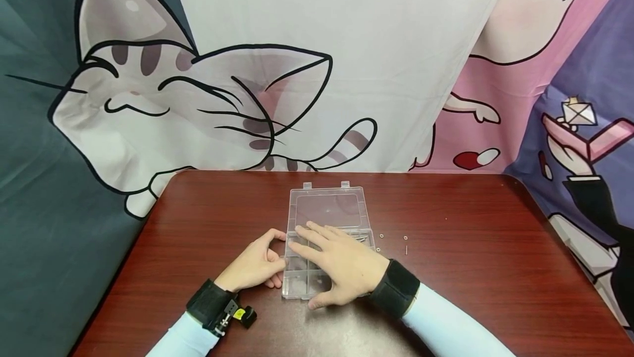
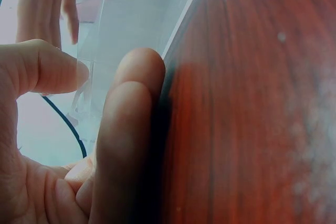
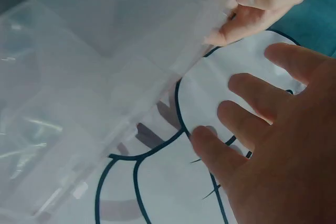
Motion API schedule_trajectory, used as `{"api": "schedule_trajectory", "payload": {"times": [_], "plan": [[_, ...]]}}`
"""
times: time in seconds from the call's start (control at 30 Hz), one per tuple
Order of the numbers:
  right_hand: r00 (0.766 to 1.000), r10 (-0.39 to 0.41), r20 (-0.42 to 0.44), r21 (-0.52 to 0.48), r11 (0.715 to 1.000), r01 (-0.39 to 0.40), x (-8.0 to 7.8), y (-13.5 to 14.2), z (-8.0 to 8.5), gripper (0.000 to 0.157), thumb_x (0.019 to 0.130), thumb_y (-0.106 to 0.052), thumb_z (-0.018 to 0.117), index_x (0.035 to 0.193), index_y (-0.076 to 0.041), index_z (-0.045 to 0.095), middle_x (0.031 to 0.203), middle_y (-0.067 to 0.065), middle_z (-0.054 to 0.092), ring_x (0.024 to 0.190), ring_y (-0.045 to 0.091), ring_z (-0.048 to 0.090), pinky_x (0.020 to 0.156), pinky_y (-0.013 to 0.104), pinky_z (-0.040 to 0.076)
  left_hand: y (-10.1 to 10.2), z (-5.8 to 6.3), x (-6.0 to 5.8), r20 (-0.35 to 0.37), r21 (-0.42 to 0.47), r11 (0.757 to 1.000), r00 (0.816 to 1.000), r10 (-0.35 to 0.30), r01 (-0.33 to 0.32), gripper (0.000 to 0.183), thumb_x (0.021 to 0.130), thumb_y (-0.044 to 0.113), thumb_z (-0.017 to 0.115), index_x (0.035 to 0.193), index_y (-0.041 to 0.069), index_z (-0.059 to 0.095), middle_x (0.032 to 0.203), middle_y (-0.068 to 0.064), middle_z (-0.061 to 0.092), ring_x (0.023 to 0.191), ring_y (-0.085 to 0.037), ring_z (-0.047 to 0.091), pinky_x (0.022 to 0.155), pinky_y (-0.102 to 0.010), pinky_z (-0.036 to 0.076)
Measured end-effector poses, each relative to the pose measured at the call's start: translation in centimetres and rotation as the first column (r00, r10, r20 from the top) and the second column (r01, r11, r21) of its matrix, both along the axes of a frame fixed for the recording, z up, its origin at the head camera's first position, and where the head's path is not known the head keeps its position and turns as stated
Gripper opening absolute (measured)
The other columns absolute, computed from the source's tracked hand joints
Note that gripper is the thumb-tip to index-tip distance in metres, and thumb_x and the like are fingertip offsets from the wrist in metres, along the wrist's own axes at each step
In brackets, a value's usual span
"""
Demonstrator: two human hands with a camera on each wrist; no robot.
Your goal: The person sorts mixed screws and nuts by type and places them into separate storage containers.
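A clear plastic compartment box (image 1: 295, 285) lies on the table, its hinged lid (image 1: 327, 208) laid back toward the far side. My left hand (image 1: 255, 263) grips the box's left side; in the left wrist view the thumb (image 2: 58, 71) and the fingers (image 2: 126, 124) are on the box wall. Over the compartments my right hand (image 1: 342, 261) hovers with its fingers spread and nothing held, hiding much of the box. The right wrist view also has this hand (image 3: 283, 129) apart from the box (image 3: 105, 77). Thin metal pieces (image 1: 363, 239) show in a right-hand compartment.
Right of the box, small rings (image 1: 405, 237) and a thin pin-like piece (image 1: 406, 250) lie on the brown wooden table (image 1: 485, 269). A printed cloth with a cat drawing (image 1: 297, 10) hangs behind the table's far edge.
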State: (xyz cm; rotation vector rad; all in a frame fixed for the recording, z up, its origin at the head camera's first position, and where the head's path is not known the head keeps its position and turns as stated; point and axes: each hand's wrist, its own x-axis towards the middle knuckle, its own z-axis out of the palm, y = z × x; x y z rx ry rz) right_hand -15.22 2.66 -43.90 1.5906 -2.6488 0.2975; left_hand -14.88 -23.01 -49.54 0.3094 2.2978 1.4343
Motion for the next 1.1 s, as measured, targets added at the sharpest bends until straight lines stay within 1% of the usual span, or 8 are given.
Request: {"api": "schedule_trajectory", "payload": {"times": [0.03, 0.1, 0.3, 0.5, 0.7, 0.83, 0.93, 1.1], "plan": [[1.000, -0.004, 0.011, -0.001, 1.000, 0.004, 0.2, 0.2, -0.1, 0.107, 0.075, -0.080, 0.057, 0.159, -0.017, 0.033, 0.165, 0.008, 0.023, 0.151, 0.031, 0.020, 0.117, 0.050, 0.024, 0.0, 0.0, 0.0, 0.001, 0.001, 1.000, 1.000, -0.001, 0.001, 0.053, 0.089, 0.011, 0.058, 0.138, 0.006, 0.039, 0.064, -0.011, 0.066, 0.054, -0.027, 0.066, 0.051, -0.040, 0.056], [1.000, -0.010, 0.022, -0.017, 1.000, 0.010, 0.4, 0.6, -0.4, 0.108, 0.076, -0.081, 0.055, 0.160, -0.018, 0.030, 0.166, 0.007, 0.018, 0.152, 0.030, 0.015, 0.119, 0.050, 0.021, 0.0, 0.0, 0.0, 0.001, 0.000, 1.000, 1.000, 0.001, -0.001, 0.054, 0.089, 0.012, 0.058, 0.138, 0.006, 0.039, 0.064, -0.011, 0.066, 0.054, -0.027, 0.066, 0.051, -0.040, 0.056], [0.997, -0.059, 0.045, -0.039, 0.997, 0.061, 0.5, 2.3, -0.6, 0.104, 0.078, -0.078, 0.055, 0.159, -0.017, 0.031, 0.167, 0.006, 0.014, 0.152, 0.029, 0.014, 0.119, 0.050, 0.020, 0.0, -0.1, 0.0, 0.005, -0.009, 1.000, 1.000, 0.010, -0.009, 0.054, 0.089, 0.014, 0.060, 0.138, 0.006, 0.040, 0.064, -0.011, 0.066, 0.054, -0.026, 0.066, 0.051, -0.039, 0.055], [0.991, -0.132, 0.021, -0.058, 0.989, 0.133, -0.1, 5.2, -0.6, 0.097, 0.082, -0.077, 0.051, 0.156, -0.016, 0.038, 0.165, 0.009, 0.022, 0.150, 0.030, 0.021, 0.117, 0.051, 0.024, 0.2, -0.1, 0.0, 0.002, -0.010, 1.000, 1.000, 0.012, -0.012, 0.054, 0.089, 0.015, 0.060, 0.138, 0.006, 0.040, 0.064, -0.010, 0.066, 0.054, -0.026, 0.066, 0.051, -0.039, 0.055], [0.983, -0.182, -0.016, -0.134, 0.975, 0.178, -0.9, 8.8, -1.2, 0.083, 0.086, -0.069, 0.055, 0.146, -0.012, 0.051, 0.159, 0.012, 0.035, 0.145, 0.031, 0.034, 0.114, 0.051, 0.031, 0.2, 0.0, 0.1, 0.003, -0.005, 1.000, 1.000, 0.015, -0.015, 0.054, 0.089, 0.015, 0.060, 0.138, 0.006, 0.040, 0.064, -0.011, 0.065, 0.054, -0.026, 0.066, 0.051, -0.039, 0.055], [0.976, -0.218, -0.021, -0.166, 0.963, 0.212, -1.5, 11.1, -1.7, 0.066, 0.085, -0.054, 0.065, 0.135, -0.011, 0.061, 0.147, 0.011, 0.049, 0.135, 0.026, 0.045, 0.109, 0.047, 0.038, 0.1, 0.0, 0.1, 0.006, -0.003, 1.000, 1.000, 0.018, -0.018, 0.054, 0.089, 0.015, 0.060, 0.138, 0.007, 0.040, 0.064, -0.011, 0.065, 0.053, -0.026, 0.065, 0.050, -0.039, 0.055], [0.972, -0.232, -0.021, -0.194, 0.955, 0.224, -1.9, 12.7, -2.2, 0.050, 0.080, -0.036, 0.071, 0.123, -0.012, 0.067, 0.133, 0.006, 0.056, 0.122, 0.018, 0.051, 0.103, 0.041, 0.043, 0.1, -0.1, 0.1, 0.007, 0.000, 1.000, 1.000, 0.016, -0.016, 0.054, 0.089, 0.014, 0.061, 0.139, 0.007, 0.040, 0.064, -0.011, 0.065, 0.053, -0.027, 0.065, 0.050, -0.039, 0.055], [0.980, -0.197, -0.012, -0.241, 0.952, 0.189, -2.2, 14.7, -3.2, 0.033, 0.071, -0.009, 0.070, 0.103, -0.014, 0.071, 0.109, -0.007, 0.057, 0.098, 0.007, 0.055, 0.087, 0.025, 0.047, 0.1, 0.0, 0.0, 0.006, 0.003, 1.000, 1.000, 0.015, -0.015, 0.055, 0.089, 0.015, 0.061, 0.139, 0.007, 0.040, 0.064, -0.011, 0.065, 0.053, -0.027, 0.065, 0.050, -0.040, 0.055]]}}
